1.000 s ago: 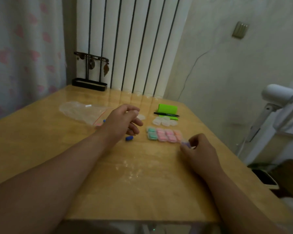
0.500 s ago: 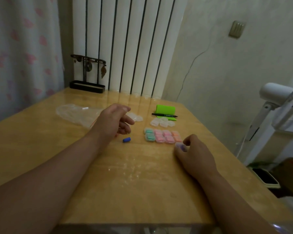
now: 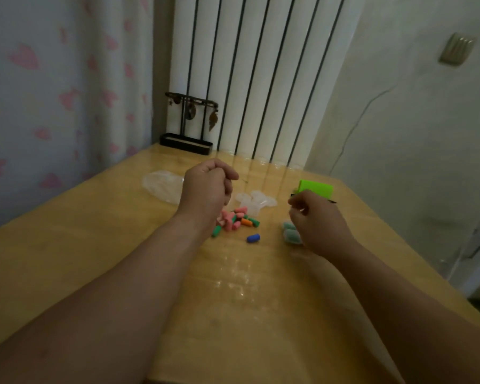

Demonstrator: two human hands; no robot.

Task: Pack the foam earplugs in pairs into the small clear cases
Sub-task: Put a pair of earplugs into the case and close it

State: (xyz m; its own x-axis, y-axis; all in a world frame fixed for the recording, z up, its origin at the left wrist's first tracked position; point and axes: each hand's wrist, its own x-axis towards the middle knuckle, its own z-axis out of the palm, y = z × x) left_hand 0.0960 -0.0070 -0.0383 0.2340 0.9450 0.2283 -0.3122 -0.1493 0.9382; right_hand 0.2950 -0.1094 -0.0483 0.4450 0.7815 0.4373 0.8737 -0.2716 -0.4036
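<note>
Head view: the left hand [image 3: 205, 187] hung above the table [image 3: 94, 245] with its fingers curled in toward the palm. Whether it pinched anything, I could not tell. Just below and beside its wrist lay a heap of earplugs [image 3: 237, 220], pink, green and orange, loose on the wood. One blue plug [image 3: 253, 238] lay apart, just nearer the camera. Behind the heap sat a cluster of empty cases [image 3: 257, 202].

The right hand [image 3: 317, 221] hovered to the right, knuckles up and fingers bent under. Its grip was hidden, so I could not tell what it held, if anything. Two filled teal cases [image 3: 290, 231] lay just at its left edge.

A bag [image 3: 161, 185] lay behind the left hand. A green block [image 3: 316, 187] stood beyond the right hand. A stand [image 3: 190, 126] stood at the table's far edge, before the radiator [image 3: 261, 79].
</note>
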